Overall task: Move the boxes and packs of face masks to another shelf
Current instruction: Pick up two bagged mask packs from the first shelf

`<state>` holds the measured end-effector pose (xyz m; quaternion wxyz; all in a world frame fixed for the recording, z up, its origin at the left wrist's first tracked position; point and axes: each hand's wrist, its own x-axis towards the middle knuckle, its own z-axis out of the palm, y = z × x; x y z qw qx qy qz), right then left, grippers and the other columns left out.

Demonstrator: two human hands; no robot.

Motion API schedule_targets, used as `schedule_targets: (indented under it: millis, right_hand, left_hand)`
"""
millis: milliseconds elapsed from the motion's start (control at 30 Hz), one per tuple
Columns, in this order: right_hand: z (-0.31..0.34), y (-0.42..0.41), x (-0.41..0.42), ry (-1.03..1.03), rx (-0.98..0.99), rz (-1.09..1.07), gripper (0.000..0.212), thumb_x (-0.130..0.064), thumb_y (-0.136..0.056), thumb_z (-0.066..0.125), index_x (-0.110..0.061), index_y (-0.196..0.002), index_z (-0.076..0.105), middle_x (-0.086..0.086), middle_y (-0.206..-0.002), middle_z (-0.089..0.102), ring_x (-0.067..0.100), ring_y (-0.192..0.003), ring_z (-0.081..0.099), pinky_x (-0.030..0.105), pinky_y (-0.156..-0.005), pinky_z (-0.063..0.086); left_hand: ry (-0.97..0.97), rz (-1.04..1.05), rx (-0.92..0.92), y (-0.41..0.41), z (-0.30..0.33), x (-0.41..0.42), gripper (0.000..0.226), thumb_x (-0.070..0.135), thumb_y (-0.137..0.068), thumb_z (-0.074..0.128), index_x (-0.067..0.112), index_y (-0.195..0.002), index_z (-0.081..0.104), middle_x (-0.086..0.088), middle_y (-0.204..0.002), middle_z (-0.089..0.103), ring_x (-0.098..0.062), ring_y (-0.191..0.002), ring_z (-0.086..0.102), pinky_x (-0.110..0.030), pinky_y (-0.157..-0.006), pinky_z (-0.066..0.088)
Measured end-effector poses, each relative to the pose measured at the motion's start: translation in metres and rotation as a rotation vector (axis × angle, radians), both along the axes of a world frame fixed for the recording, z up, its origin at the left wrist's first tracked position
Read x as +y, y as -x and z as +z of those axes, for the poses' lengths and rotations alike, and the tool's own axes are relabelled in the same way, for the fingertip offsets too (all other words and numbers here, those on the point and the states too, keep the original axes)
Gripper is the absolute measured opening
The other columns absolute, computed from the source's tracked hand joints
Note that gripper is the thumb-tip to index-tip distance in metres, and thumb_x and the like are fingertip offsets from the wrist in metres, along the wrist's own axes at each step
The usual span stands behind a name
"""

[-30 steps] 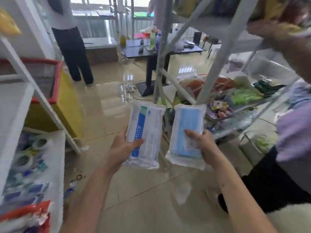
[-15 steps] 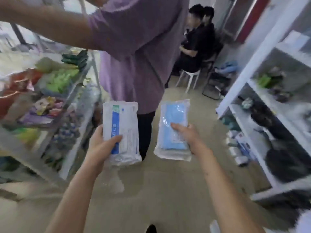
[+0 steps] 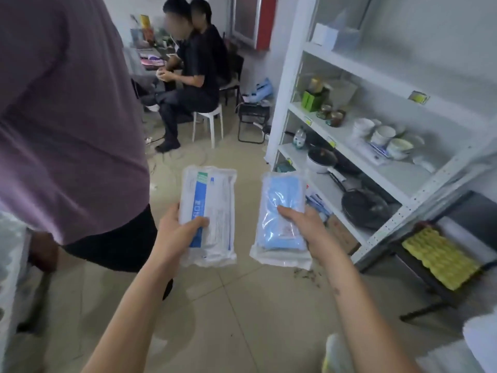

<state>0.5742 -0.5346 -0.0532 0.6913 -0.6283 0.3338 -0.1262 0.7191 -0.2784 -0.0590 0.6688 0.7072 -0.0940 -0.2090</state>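
Observation:
My left hand grips a white mask pack with a blue stripe, held upright in front of me over the tiled floor. A clear pack of blue masks is in my right hand, thumb across its front. Both packs are at chest height, side by side and a little apart. To the right stands a white shelf unit with several tiers.
A person in a purple shirt stands close on my left. Two seated people are at the back by a table. The white shelf holds bowls, jars, a pot and a black pan. A yellow egg tray lies low at right.
My view has swung right, from the wire rack of snacks to the white shelf unit. Both hands kept hold of their mask packs, and the person in purple is now at my left.

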Motion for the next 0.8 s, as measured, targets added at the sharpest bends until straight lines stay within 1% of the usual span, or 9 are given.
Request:
schedule_targets:
  millis: [67,100,200,300,367,433,500,700,800]
  right_hand:
    - [0.000,-0.004,-0.016,-0.015,-0.006,-0.013,0.029,-0.029,-0.084,0.080,-0.019,-0.110,0.072,0.008,-0.099,0.080,0.029,-0.090,0.077,0.044,-0.080,0.062]
    - [-0.001,-0.008,-0.024,-0.023,-0.010,-0.022,0.028,-0.030,-0.084,0.080,-0.020,-0.109,0.071,0.007,-0.098,0.080,0.028,-0.090,0.077,0.045,-0.081,0.062]
    - [-0.004,-0.028,-0.046,-0.040,-0.013,-0.038,0.025,-0.033,-0.083,0.081,-0.028,-0.103,0.067,-0.001,-0.094,0.080,0.022,-0.088,0.077,0.042,-0.081,0.061]
    - [-0.008,-0.058,-0.070,-0.056,0.004,-0.062,0.031,-0.035,-0.080,0.083,-0.027,-0.107,0.068,0.001,-0.099,0.080,0.025,-0.092,0.077,0.049,-0.090,0.059]
    - [-0.010,-0.083,-0.089,-0.062,0.016,-0.084,0.039,-0.036,-0.079,0.084,-0.022,-0.113,0.069,0.005,-0.102,0.080,0.028,-0.095,0.076,0.052,-0.093,0.057]
    - [-0.010,-0.107,-0.106,-0.075,0.026,-0.115,0.043,-0.034,-0.080,0.084,-0.017,-0.116,0.069,0.008,-0.103,0.079,0.031,-0.095,0.076,0.054,-0.092,0.057]
    - [-0.008,-0.130,-0.122,-0.097,0.032,-0.140,0.042,-0.030,-0.082,0.082,-0.015,-0.118,0.068,0.011,-0.101,0.079,0.032,-0.092,0.076,0.055,-0.087,0.059]
    - [0.001,-0.195,-0.169,-0.099,0.006,-0.179,0.039,-0.030,-0.085,0.081,-0.017,-0.118,0.067,0.010,-0.102,0.079,0.030,-0.091,0.077,0.047,-0.079,0.063]
    - [-0.003,-0.222,-0.194,-0.074,0.001,-0.254,0.038,-0.032,-0.083,0.081,-0.019,-0.117,0.068,0.007,-0.103,0.079,0.028,-0.093,0.076,0.050,-0.087,0.061]
  left_hand:
    - [-0.007,-0.029,-0.003,-0.010,0.002,-0.022,0.040,0.019,-0.079,0.078,0.029,-0.115,0.065,0.009,-0.101,0.077,-0.013,-0.086,0.076,-0.028,-0.064,0.060]
    - [-0.005,-0.037,-0.003,-0.017,0.002,-0.032,0.039,0.018,-0.079,0.078,0.029,-0.115,0.066,0.009,-0.101,0.077,-0.013,-0.085,0.076,-0.026,-0.062,0.060]
    - [0.001,-0.051,0.021,-0.043,0.000,-0.062,0.035,0.015,-0.081,0.077,0.030,-0.111,0.067,0.011,-0.097,0.078,-0.013,-0.082,0.076,-0.022,-0.057,0.058]
    - [-0.009,-0.091,0.045,-0.078,-0.004,-0.092,0.037,0.016,-0.083,0.076,0.031,-0.115,0.065,0.009,-0.100,0.078,-0.015,-0.085,0.076,-0.028,-0.063,0.060]
    - [-0.011,-0.095,0.048,-0.104,-0.006,-0.112,0.035,0.017,-0.084,0.075,0.033,-0.114,0.065,0.009,-0.100,0.077,-0.014,-0.085,0.076,-0.027,-0.061,0.060]
    - [-0.015,-0.100,0.043,-0.131,-0.006,-0.132,0.032,0.018,-0.084,0.076,0.034,-0.109,0.066,0.009,-0.098,0.077,-0.013,-0.083,0.076,-0.026,-0.060,0.059]
    - [-0.026,-0.113,0.039,-0.158,-0.006,-0.151,0.032,0.020,-0.083,0.076,0.034,-0.110,0.066,0.009,-0.098,0.077,-0.013,-0.082,0.076,-0.028,-0.060,0.059]
    - [-0.010,-0.168,0.041,-0.234,0.003,-0.211,0.031,0.018,-0.083,0.075,0.035,-0.107,0.068,0.013,-0.097,0.078,-0.013,-0.081,0.076,-0.027,-0.059,0.059]
    - [-0.022,-0.182,0.038,-0.266,0.002,-0.247,0.032,0.017,-0.081,0.075,0.034,-0.108,0.069,0.011,-0.096,0.078,-0.013,-0.079,0.076,-0.027,-0.058,0.059]
